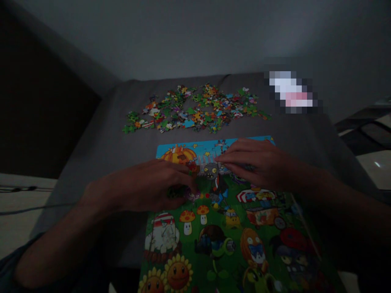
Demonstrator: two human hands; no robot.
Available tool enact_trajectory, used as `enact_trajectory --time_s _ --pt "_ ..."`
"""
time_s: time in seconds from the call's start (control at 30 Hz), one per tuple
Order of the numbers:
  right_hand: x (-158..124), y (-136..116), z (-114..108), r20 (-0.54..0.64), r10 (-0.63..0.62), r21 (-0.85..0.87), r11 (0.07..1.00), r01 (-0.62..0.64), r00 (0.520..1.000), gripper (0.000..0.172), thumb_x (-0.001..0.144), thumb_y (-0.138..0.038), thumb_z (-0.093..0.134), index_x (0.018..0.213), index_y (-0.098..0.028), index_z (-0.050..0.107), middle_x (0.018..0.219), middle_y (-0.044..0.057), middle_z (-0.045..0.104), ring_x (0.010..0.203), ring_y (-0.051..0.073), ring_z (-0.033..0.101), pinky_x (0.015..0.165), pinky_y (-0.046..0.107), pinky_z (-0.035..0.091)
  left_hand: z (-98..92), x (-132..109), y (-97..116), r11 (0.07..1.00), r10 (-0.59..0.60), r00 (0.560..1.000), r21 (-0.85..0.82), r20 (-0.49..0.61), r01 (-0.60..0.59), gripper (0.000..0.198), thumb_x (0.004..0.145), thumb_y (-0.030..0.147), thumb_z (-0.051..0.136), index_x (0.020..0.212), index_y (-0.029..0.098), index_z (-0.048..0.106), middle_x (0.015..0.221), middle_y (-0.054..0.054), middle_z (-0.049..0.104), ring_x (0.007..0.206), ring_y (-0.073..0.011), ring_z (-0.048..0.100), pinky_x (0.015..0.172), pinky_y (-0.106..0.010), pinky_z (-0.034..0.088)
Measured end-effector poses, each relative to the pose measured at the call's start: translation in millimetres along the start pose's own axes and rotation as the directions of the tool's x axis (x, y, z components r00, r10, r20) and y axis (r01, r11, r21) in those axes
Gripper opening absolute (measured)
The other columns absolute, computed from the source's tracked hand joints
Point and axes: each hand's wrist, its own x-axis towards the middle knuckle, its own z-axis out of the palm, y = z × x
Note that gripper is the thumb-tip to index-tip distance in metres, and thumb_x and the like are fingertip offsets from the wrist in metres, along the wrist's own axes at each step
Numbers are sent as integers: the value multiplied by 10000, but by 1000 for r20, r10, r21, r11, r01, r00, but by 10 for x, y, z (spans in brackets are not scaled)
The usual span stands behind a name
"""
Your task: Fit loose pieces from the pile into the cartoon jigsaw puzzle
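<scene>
A colourful cartoon jigsaw puzzle (189, 228) stretches from the middle of the view down to the bottom edge. It shows sunflowers, mushrooms, a pumpkin and a grey zombie on green and blue. Over its upper left part, my left hand (159, 179) has bent fingers, with a gap between thumb and forefinger and no piece visible between them. My right hand (256, 162) reaches in from the right over the upper part. Its fingers are stretched out and their tips touch the picture beside the zombie's head. Both hands hide parts of the puzzle, and the light is dim.
Many loose jigsaw pieces (198, 110) lie spread beyond the puzzle on a grey cloth-like surface (100, 142). A blurred-out light object (291, 91) is at the far right. A pale wall (189, 40) rises behind, and dark cables (27, 189) run at the left.
</scene>
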Motion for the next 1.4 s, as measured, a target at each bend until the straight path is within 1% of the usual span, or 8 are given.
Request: enact_trajectory --time_s 0.13,0.33,0.53,0.7,0.83,1.0,1.17,1.4 --pt "-4 2 -2 5 -1 3 1000 1 1000 251 1069 -179 548 1171 -164 777 1006 87 797 921 196 725 793 326 566 4 -6 -19 1000 -1 1000 -6 10 1 284 974 177 696 1198 334 773 1183 14 787 1038 -170 750 875 -243 536" --pt "-2 -6 -7 -7 -12 -17 1000 12 1000 249 1071 -178 549 1161 -145 778 994 94 795 909 198 721 786 322 557 0 -16 -13 1000 -14 1000 15 25 14 258 1003 219 688 1218 346 753 1191 44 782 1071 -162 739 904 -237 520" --pt "-1 -1 -1 -11 -10 9 1000 10 1000 241 1066 -172 560 1176 -159 774 983 79 789 902 190 714 786 315 551 -22 -13 0 1000 -29 999 8 39 29 250 988 186 690 1181 326 764 1154 36 783 1046 -165 737 885 -233 518" --pt "-2 1 6 -8 -17 16 1000 17 1000 238 1060 -152 567 1163 -116 779 985 101 785 906 200 717 790 326 554 -15 -18 -10 999 -29 999 15 38 29 263 973 185 710 1191 324 761 1135 36 778 1039 -165 736 898 -233 529" --pt "2 5 4 0 -22 8 1000 22 1000 250 1068 -161 557 1173 -107 777 987 108 786 902 202 715 780 325 553 -13 -15 1 999 -38 999 7 37 38 249 981 183 709 1180 320 768 1156 41 781 1057 -158 740 896 -230 535" --pt "-8 14 14 -7 -20 18 1000 20 1000 250 1068 -166 558 1177 -126 779 992 102 787 904 194 716 788 317 550 -20 -25 13 999 -29 999 27 27 29 239 990 183 703 1165 332 767 1132 55 783 1043 -150 744 896 -225 541" --pt "-18 14 25 -27 -23 19 1000 24 999 245 1064 -168 564 1180 -133 776 998 98 787 911 195 715 789 317 548 -12 -41 4 998 -36 999 42 7 36 256 965 169 730 1159 333 767 1111 56 787 1016 -147 751 884 -220 547" --pt "-18 20 27 -2 -19 -1 1000 19 1000 253 1074 -187 546 1189 -148 769 1002 86 787 912 192 716 791 316 551 0 -25 -20 998 -21 999 63 -35 23 208 958 190 746 1110 331 771 1045 52 790 950 -146 755 837 -216 558"
